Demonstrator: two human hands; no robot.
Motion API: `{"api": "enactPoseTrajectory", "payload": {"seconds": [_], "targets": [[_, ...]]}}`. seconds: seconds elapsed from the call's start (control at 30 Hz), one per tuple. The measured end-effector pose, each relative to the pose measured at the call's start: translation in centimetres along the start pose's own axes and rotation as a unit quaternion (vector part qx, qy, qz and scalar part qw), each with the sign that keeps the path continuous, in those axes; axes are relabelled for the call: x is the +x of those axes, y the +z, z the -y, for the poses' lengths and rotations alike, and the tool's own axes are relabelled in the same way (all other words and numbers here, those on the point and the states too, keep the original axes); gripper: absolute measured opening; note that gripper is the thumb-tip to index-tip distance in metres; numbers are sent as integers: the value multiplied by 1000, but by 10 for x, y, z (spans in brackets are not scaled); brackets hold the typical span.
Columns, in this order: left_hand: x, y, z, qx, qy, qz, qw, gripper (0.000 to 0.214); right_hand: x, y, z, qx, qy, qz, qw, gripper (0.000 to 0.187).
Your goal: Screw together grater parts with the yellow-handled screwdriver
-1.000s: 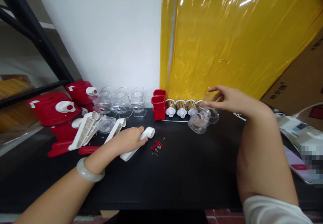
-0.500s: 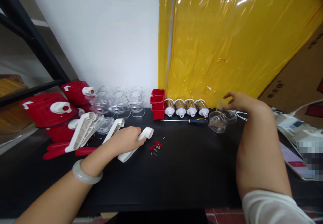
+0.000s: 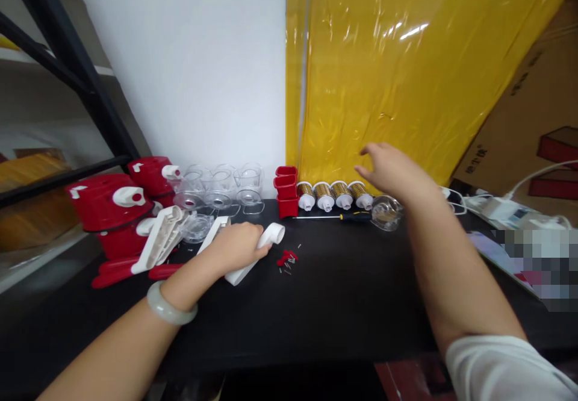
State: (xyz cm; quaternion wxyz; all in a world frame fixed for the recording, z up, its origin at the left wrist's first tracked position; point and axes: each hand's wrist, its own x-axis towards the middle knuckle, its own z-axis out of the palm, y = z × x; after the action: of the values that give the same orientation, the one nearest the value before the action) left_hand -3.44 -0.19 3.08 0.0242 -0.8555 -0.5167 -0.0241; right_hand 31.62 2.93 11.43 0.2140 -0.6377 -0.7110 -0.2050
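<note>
- The left hand (image 3: 235, 245) lies on the black tabletop (image 3: 343, 292), its fingers curled down over a white plastic crank handle with a round socket end (image 3: 266, 245); the socket pokes out just past the fingertips.
- A small scatter of red plastic clips and short pins (image 3: 286, 259) sits just beyond those fingertips, loose and not in hand.
- The right hand (image 3: 392, 169) hovers with its fingers spread apart and empty above a row of four gold-coloured grater drums with white caps (image 3: 334, 194).
- A clear plastic cup-shaped housing (image 3: 386, 213) lies on its side just under that wrist, released and touching no finger.
- A slim screwdriver with a black and yellow grip (image 3: 343, 216) lies below the fingertips, in front of the drums, untouched.
- By my reading, the work is at an early stage: handle, drums, housing and clips all lie separate, nothing joined.
- Past the left knuckles wait more clear hoppers (image 3: 221, 185), stacked red plastic cups (image 3: 286, 190) and red bases (image 3: 108, 202), also unassembled.
</note>
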Motion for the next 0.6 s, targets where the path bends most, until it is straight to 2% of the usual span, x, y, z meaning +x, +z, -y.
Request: {"api": "enactPoseTrajectory", "payload": {"seconds": [0.03,0.1,0.17,0.2,0.33,0.4,0.5,0.6], "targets": [[-1,-3,-2,6,3,-10,1000,40,-3,2,21,6,-23,23,999,36],[-3,-11,-3,8,17,-32,999,41,-11,12,53,-4,-41,115,992,26],[-4,-19,-1,-20,21,-71,997,44,-23,29,66,-35,-28,207,977,24],[-4,-22,1,-43,27,-95,994,44,-31,38,67,-46,-28,226,973,25],[-1,-25,14,-150,66,-189,968,41,-64,71,44,-51,-45,215,974,34],[2,-20,17,-202,80,-218,951,38,-74,86,27,17,-71,186,980,38],[6,-10,15,-275,102,-230,928,36,-79,108,9,85,-85,149,981,33],[7,-2,11,-294,99,-217,926,35,-78,120,0,62,-70,130,987,39]]}}
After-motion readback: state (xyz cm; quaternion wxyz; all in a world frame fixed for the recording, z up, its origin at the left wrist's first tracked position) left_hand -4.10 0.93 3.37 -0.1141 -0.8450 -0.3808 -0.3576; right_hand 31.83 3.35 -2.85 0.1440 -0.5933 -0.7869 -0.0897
